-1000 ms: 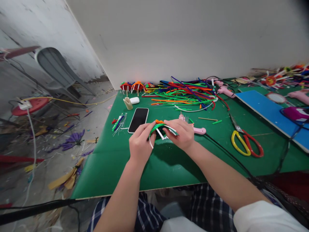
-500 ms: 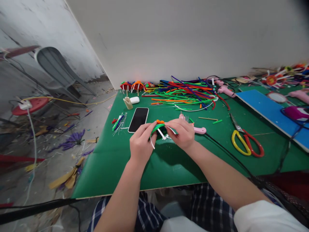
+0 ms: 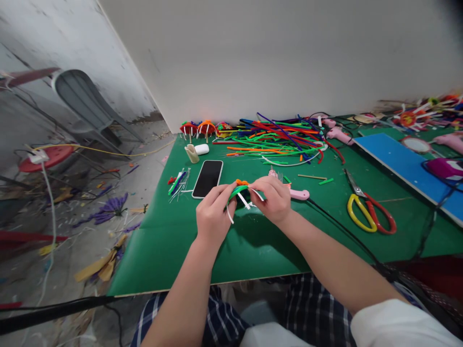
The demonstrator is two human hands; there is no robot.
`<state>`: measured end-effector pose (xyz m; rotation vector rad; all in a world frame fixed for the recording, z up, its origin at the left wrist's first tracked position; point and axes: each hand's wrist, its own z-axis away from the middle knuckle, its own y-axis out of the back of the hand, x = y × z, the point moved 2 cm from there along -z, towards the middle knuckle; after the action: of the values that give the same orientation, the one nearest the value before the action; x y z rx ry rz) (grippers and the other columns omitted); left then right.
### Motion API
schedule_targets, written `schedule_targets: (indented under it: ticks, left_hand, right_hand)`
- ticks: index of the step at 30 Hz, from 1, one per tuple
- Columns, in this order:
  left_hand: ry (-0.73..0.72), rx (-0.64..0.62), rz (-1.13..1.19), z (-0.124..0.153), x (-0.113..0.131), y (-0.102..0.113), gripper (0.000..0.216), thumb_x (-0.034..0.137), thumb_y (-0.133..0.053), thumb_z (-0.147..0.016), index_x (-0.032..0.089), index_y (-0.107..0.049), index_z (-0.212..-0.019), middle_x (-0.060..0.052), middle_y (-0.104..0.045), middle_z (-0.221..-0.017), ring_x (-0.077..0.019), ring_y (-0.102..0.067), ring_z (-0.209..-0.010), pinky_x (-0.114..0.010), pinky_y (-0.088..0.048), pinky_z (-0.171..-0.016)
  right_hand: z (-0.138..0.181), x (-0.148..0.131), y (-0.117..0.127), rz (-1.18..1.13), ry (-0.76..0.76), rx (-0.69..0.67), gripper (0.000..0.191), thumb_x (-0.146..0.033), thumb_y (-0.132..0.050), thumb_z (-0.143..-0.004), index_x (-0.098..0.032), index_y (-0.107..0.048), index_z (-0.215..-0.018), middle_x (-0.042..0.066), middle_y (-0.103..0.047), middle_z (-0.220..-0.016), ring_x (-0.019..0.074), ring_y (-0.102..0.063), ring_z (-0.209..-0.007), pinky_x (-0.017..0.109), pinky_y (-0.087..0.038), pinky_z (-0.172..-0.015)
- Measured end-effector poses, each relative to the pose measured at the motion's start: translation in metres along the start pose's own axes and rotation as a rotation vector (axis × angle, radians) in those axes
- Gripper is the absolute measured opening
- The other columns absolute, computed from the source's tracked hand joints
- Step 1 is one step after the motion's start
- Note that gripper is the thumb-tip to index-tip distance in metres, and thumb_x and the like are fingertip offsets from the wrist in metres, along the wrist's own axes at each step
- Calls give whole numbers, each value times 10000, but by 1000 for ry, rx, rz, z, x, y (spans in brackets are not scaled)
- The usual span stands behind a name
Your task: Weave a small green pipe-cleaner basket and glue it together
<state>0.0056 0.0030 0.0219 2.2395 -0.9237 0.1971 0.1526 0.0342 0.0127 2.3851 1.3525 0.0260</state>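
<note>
Between my hands, above the green table (image 3: 173, 255), is a small pipe-cleaner craft piece (image 3: 238, 189) in green and orange, with white strips hanging from it. My left hand (image 3: 214, 210) is closed on its left side, thumb underneath and partly hidden. My right hand (image 3: 272, 200) pinches the right side, where a white strip shows by the fingers. Just beyond my right hand lies a pink hot glue gun (image 3: 299, 194), largely covered by that hand. A smartphone (image 3: 208, 179) with a dark screen lies near my left fingers.
Many coloured pipe cleaners (image 3: 275, 137) are heaped along the wall, beside finished red and orange pieces (image 3: 207, 127). Scissors (image 3: 369, 207) with yellow and red handles lie at right, near a blue board (image 3: 408, 168). Short pipe cleaners and wires (image 3: 178, 184) lie at left.
Both hands stay on the craft piece, which has shifted and turned very slightly, with a little more of its orange top showing. The other things lie as before.
</note>
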Motion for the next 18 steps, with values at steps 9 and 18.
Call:
schedule_targets:
  ticks: [9, 18]
  left_hand:
    - [-2, 20, -1, -2, -3, 3, 292, 121, -484, -760, 189, -595, -1022, -44, -624, -922, -121, -584, -823, -229, -467, -742]
    - [-10, 13, -17, -1, -2, 3, 300, 119, -492, -757, 196, -588, -1031, -41, -625, -926, -125, -584, -827, -232, -467, -740]
  right_hand:
    - [2, -1, 0, -17, -57, -2, 311, -143, -584, -730, -193, -532, -1033, 53, -645, -861, 146, -585, -793, 281, -500, -702]
    - [0, 0, 1, -28, -42, -1, 194, -127, -561, -742, -197, -569, -922, 37, -634, -785, 131, -579, -729, 265, -500, -657]
